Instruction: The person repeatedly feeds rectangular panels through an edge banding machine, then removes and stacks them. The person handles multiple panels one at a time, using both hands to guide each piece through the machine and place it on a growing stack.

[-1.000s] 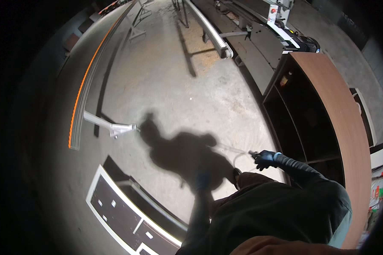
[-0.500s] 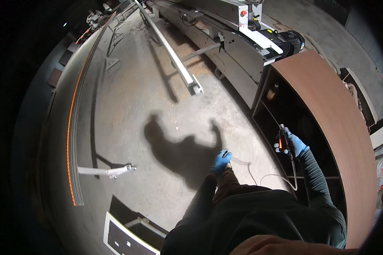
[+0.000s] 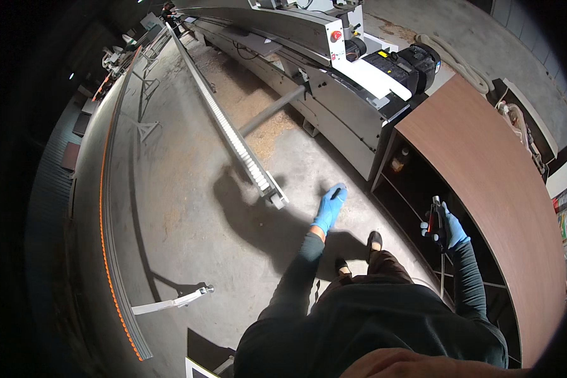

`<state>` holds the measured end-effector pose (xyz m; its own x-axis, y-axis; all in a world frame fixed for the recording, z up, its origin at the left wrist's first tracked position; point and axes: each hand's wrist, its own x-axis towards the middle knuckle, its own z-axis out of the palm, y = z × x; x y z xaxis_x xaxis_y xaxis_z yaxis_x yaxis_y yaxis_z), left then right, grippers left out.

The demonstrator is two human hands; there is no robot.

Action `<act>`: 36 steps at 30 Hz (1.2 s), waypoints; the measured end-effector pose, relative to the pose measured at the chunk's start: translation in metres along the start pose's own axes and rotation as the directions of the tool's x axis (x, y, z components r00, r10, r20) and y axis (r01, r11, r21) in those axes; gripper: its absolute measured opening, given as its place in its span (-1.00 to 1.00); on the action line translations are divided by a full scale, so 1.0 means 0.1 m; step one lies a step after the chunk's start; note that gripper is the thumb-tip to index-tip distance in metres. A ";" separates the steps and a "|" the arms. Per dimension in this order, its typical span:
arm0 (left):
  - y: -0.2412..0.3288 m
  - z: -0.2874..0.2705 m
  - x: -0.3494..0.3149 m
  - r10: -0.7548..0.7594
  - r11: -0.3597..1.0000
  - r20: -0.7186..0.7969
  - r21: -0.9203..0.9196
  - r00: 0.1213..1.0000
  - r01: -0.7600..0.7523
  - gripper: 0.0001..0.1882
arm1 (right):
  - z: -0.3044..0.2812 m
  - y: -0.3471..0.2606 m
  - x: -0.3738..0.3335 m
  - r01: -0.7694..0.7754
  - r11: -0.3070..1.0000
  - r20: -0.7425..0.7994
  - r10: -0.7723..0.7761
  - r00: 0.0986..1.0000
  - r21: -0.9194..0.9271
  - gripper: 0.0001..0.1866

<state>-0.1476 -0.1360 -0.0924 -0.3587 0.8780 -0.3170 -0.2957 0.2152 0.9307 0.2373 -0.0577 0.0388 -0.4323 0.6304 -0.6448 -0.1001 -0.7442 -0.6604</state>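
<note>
The handheld tool, with a black body, a metal tip and an orange-red detail, is at the right of the view, in front of the open side of the cabinet. The tip points toward the upper edge. A pale hose runs down from the tool's base.

The hands are well apart, and both wear blue gloves. The right hand is clamped on the tool, with fingertips visible on its far side. The left hand is extended forward above the floor, fingers curled about a small dark item; its kind cannot be determined.

The cabinet has a brown wood-toned top and dark, divided compartments. A bottle stands in the compartment nearest the machine. The machine is a long grey unit adjoining the cabinet's far end, fitted with a red button and a black motor.

A rail with white rollers extends alongside the machine; its near end lies beyond the left hand. Tan dust covers the floor between rail and machine. At the left, a long rail with an orange edge runs into the distance, with a pale support arm near its closer end. Two dark shoes are visible below the left hand.
</note>
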 end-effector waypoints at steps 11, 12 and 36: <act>0.63 -0.01 0.90 0.061 0.990 -0.169 -0.114 0.984 -0.081 -0.52 | 0.25 -0.84 0.43 0.008 0.970 0.018 -0.004 1.000 -0.243 -0.42; 0.67 -0.03 0.93 0.077 0.986 -0.183 -0.129 0.980 -0.101 -0.51 | 0.27 -0.90 0.46 0.005 0.980 0.083 0.012 0.996 -0.198 -0.46; 1.73 -0.48 2.57 0.038 0.959 -0.171 -0.270 0.985 -0.084 -0.27 | 0.93 -1.38 1.13 -0.133 0.922 0.337 0.263 0.904 -0.363 -0.36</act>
<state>-0.3332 0.1062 -0.0215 -0.5155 0.7996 -0.3082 -0.4928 0.0176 0.8699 0.1188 0.0958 0.0923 -0.7194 0.2997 -0.6266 0.2905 -0.6896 -0.6634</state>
